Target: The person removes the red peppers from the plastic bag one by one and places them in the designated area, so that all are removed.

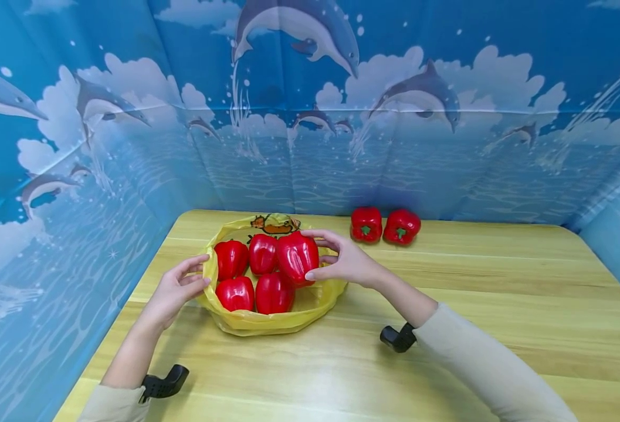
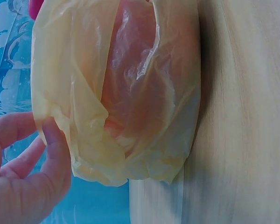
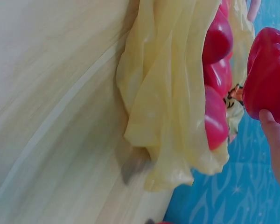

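Note:
A yellow plastic bag [image 1: 278,325] stands with its mouth wide, and several glossy red bell peppers [image 1: 274,293] lie inside. My left hand [image 1: 175,290] pinches the bag's left rim between thumb and fingers; the left wrist view shows the thin plastic [image 2: 91,154] in that pinch. Over the right part of the bag, my right hand [image 1: 349,261] grips another red bell pepper [image 1: 296,255] from its right side. In the right wrist view this pepper [image 3: 268,74] is held above the bag's rim, apart from the peppers below. Its underside is hidden in the head view.
Two more red bell peppers [image 1: 366,224] with green stems sit side by side near the table's back edge, right of the bag. The light wooden table [image 1: 473,281] meets a blue dolphin-print curtain [image 1: 315,158] at the back and left.

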A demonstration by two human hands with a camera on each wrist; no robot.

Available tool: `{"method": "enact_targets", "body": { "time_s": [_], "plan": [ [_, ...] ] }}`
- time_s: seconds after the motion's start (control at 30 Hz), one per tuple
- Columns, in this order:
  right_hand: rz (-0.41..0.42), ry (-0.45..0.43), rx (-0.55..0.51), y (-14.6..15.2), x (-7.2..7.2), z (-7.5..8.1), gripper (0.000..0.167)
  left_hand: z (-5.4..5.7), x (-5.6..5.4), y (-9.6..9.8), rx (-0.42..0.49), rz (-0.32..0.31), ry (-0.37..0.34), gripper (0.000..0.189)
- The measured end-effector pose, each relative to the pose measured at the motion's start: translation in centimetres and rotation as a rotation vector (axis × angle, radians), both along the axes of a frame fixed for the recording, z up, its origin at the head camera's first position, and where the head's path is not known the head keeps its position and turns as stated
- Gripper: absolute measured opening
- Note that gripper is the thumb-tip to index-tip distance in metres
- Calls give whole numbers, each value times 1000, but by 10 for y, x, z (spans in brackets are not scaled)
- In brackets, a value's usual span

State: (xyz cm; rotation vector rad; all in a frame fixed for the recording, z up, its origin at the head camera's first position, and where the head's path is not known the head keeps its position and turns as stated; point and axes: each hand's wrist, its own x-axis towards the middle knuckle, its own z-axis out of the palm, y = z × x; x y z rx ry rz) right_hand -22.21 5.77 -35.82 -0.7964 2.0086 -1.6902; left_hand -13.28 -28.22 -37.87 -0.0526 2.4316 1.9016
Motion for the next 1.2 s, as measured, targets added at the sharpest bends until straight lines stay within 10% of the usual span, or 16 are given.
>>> {"method": "enact_targets", "body": {
  "time_s": [1.2],
  "plan": [
    [-212, 40, 2, 112, 7, -19, 73, 0, 4, -1, -23, 13, -7, 57]
  ]
}}
